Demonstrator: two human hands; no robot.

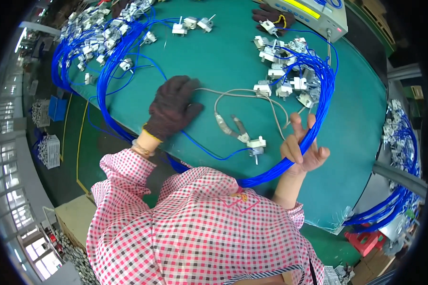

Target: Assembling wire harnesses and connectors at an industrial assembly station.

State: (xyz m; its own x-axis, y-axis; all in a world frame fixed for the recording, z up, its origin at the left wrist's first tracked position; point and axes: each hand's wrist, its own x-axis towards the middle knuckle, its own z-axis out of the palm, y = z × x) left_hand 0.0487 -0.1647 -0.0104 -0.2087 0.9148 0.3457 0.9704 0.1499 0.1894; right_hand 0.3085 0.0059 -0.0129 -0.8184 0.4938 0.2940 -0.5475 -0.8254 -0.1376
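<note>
My left hand (173,107), in a dark knitted glove, lies on the green tabletop (209,57) with its thumb apart from the fingers. A thin blue wire runs beneath it, ending at a white-and-metal connector (257,144) near the table's front. Beside its fingertips passes a grey test cable (238,94) leading to a clip-like lead (228,128). My bare right hand (303,149) is palm up, with a thick bundle of blue wires (314,128) across the palm and bent fingers around it. The bundle's white connectors (283,88) spread beyond that hand.
Another heap of white connectors on blue wires (100,38) covers the far left. A boxy instrument (314,16) and a dark glove (273,19) are at the far right. More wired connectors (399,142) hang beyond the right edge, above a red stool (366,242).
</note>
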